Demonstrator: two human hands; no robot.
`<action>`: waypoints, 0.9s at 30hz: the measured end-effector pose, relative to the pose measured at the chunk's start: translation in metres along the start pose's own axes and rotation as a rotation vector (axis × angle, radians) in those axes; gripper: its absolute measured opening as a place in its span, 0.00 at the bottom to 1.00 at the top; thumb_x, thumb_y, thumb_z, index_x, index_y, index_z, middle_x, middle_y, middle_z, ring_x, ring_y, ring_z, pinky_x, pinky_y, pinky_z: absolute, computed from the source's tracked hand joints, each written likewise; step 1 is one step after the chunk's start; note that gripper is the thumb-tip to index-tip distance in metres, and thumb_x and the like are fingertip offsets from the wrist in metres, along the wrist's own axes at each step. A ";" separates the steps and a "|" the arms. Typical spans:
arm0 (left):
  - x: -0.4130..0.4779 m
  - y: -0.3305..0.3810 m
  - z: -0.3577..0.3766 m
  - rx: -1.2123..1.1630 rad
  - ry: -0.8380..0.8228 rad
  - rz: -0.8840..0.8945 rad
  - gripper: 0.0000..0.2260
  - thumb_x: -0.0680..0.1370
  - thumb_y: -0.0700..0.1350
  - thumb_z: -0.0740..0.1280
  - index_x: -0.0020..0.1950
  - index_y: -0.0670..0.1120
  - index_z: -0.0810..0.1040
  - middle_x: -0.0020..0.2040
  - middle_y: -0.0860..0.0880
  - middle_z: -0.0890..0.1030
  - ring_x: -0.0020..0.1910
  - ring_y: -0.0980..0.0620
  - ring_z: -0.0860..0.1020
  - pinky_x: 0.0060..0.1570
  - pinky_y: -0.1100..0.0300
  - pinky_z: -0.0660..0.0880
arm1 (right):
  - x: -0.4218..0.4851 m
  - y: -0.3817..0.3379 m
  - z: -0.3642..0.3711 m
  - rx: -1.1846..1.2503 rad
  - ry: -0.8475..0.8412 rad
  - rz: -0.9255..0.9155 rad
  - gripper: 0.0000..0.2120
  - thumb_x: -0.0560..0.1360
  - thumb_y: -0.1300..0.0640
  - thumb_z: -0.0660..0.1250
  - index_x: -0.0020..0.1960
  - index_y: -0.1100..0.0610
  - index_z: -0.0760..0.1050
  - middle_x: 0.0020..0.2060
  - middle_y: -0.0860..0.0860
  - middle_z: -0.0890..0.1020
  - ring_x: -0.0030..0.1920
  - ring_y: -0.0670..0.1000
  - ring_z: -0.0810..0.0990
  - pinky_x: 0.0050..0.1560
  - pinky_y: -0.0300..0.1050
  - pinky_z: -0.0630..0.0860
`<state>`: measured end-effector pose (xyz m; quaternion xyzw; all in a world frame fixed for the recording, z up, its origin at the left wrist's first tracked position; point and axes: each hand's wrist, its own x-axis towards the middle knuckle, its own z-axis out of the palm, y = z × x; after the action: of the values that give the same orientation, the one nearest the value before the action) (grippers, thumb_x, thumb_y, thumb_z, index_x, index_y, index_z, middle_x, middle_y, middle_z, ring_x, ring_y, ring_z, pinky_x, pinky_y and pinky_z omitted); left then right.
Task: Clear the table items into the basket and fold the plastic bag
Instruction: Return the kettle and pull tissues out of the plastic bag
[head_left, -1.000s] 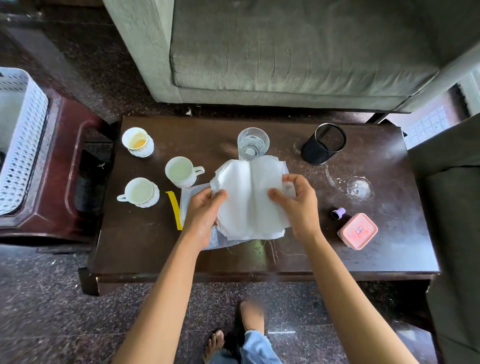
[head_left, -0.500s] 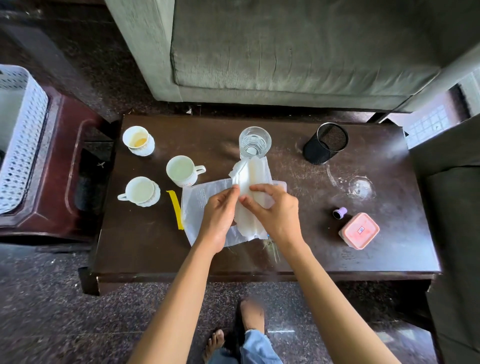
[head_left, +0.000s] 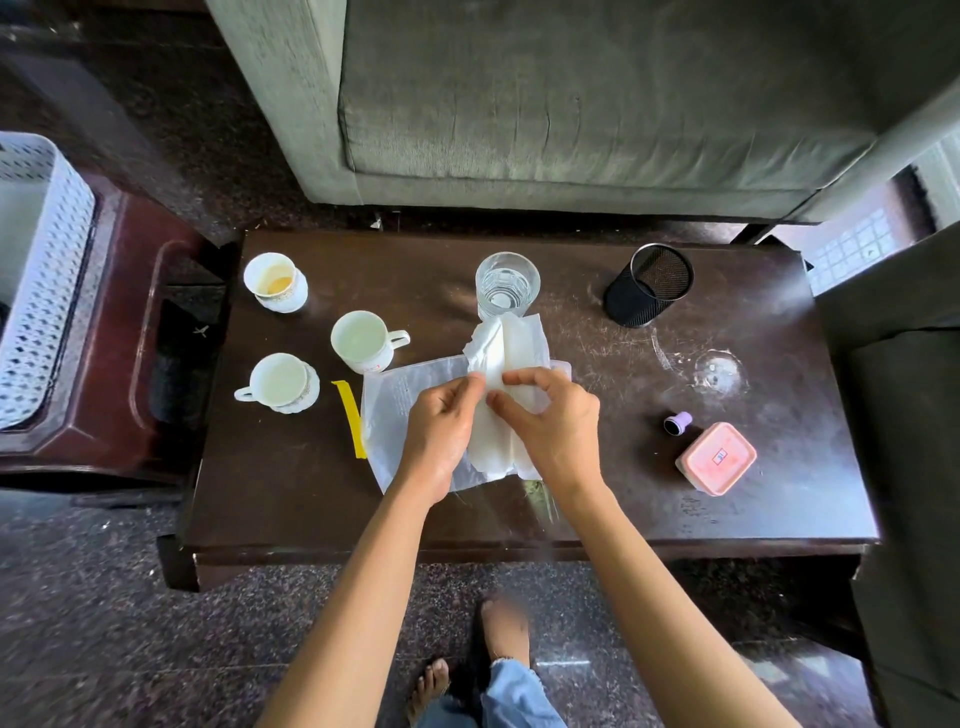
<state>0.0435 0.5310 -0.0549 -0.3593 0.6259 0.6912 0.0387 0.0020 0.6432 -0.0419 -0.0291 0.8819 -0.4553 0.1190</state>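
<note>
Both hands are at the middle of the dark counter (head_left: 291, 499), working the white bag (head_left: 511, 358). The left hand (head_left: 441, 431) has its fingers (head_left: 470, 384) pinched shut on the bag's folded edge, and the right hand (head_left: 558, 428) has its fingers (head_left: 519, 376) closed on the same fold, the two sets of fingertips nearly touching. The bag stands bunched lengthwise into a narrow strip, with its far end just in front of the glass (head_left: 506, 283). Under it lies a clear sheet (head_left: 395, 410), flat on the counter, with a yellow strip (head_left: 350, 418) along the sheet's left edge.

Left of the glass sit three white cups: one (head_left: 275, 283) with a little amber liquid at the far left, one (head_left: 363, 343) nearest the glass, one (head_left: 280, 384) on the near side. Right of the glass is a black mesh cup (head_left: 649, 286), tilted. Further right and nearer, a small purple cap (head_left: 678, 422) lies just beside a pink box (head_left: 717, 457). The white basket (head_left: 47, 291) sits well to the left of the glass, off the counter on a red stand (head_left: 130, 312). A grey sofa (head_left: 571, 104) lies beyond the glass.
</note>
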 end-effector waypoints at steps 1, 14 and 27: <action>0.000 0.000 0.000 0.002 -0.001 -0.003 0.10 0.78 0.55 0.63 0.41 0.55 0.81 0.45 0.53 0.84 0.49 0.52 0.81 0.51 0.53 0.79 | 0.000 0.000 0.000 0.005 0.009 0.002 0.10 0.71 0.53 0.75 0.51 0.54 0.83 0.44 0.45 0.82 0.42 0.41 0.78 0.41 0.20 0.68; 0.009 -0.002 -0.011 -0.203 0.041 -0.080 0.09 0.79 0.52 0.62 0.46 0.51 0.80 0.49 0.51 0.83 0.53 0.49 0.80 0.54 0.51 0.77 | 0.013 0.014 -0.018 0.662 -0.134 0.325 0.09 0.74 0.59 0.71 0.35 0.56 0.76 0.38 0.55 0.79 0.36 0.52 0.78 0.34 0.44 0.76; 0.008 0.000 -0.022 -0.257 0.036 -0.111 0.09 0.79 0.52 0.63 0.56 0.52 0.78 0.58 0.51 0.80 0.59 0.49 0.77 0.60 0.46 0.75 | 0.023 0.023 -0.024 0.748 -0.248 0.489 0.31 0.71 0.33 0.64 0.53 0.61 0.80 0.49 0.55 0.85 0.48 0.55 0.84 0.43 0.47 0.79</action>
<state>0.0475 0.5087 -0.0579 -0.4079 0.5118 0.7558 0.0192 -0.0245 0.6723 -0.0517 0.1702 0.6170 -0.6940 0.3298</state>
